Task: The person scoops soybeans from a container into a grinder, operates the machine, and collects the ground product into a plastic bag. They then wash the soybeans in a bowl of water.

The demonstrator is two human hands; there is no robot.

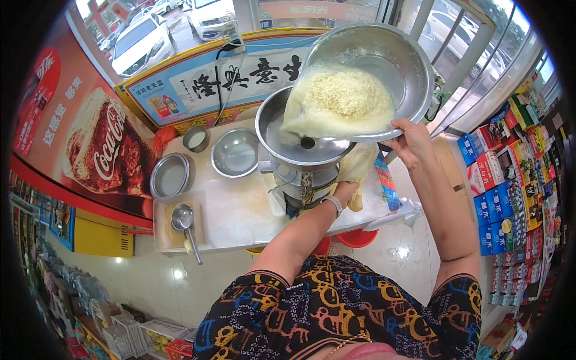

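Observation:
My right hand grips the rim of a large stainless-steel basin, tilted to the left over a steel hopper. Wet, pale-yellow pulp lies heaped in the basin. Cloudy liquid runs from its low edge into the hopper, around a dark central hole. Beneath the hopper stands a grinding machine with a worn metal bracket. At its right side my left hand is closed on a pale, wet cloth bag; some of its fingers are hidden.
On the white table are a steel bowl, stacked bowls, a small cup of whitish liquid, and a ladle across a plastic container. Red basins sit below. Packaged goods line the right.

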